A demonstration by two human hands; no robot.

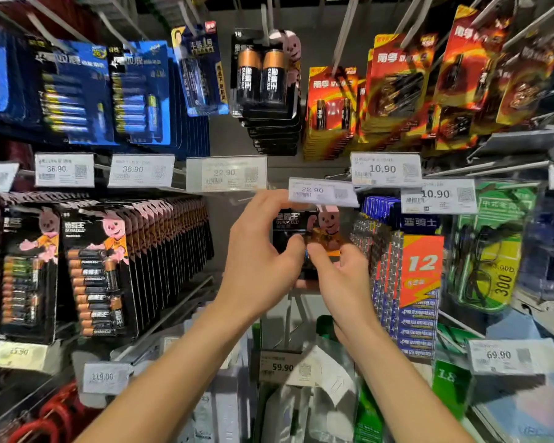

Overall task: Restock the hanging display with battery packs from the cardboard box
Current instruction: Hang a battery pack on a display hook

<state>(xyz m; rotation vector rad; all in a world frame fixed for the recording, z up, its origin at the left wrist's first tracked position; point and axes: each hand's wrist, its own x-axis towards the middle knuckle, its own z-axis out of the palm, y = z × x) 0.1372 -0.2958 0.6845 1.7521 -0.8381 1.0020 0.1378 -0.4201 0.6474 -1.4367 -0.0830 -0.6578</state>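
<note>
head view. hanging display, grey back panel (pixel 219 135) with metal pegs.

- black card battery pack with a pink rabbit print (pixel 293 223): at the middle of the display, in the gap between the long left row and the blue packs on the right. it sits just below a tilted white price tag reading 22.90 (pixel 322 191). upright, face to the camera. lower part hidden by the hands. cannot tell whether it sits on a peg.
- left hand (pixel 263 251): curled round the pack's left edge, fingers reaching over its top, thumb on the front face.
- right hand (pixel 336 276): pinches the pack's lower right part, thumb tip on the front, just beside the left thumb.
- left edge, middle row: deep row of black multi-cell packs with the same rabbit (pixel 106 266), hung one behind another.
- top centre: stack of black packs with two large copper-topped cells (pixel 263 78).
- upper left corner: blue card packs of slim cells (pixel 74 91), above a white tag reading 36.90 (pixel 64 169).
- upper right: red and yellow packs (pixel 330 103), blurred.
- right of the hands: blue pack with an orange panel marked 12 (pixel 421 270), and beside it a green pack (pixel 486 251).
- lower edge: tag reading 59.90 (pixel 280 366).
</note>
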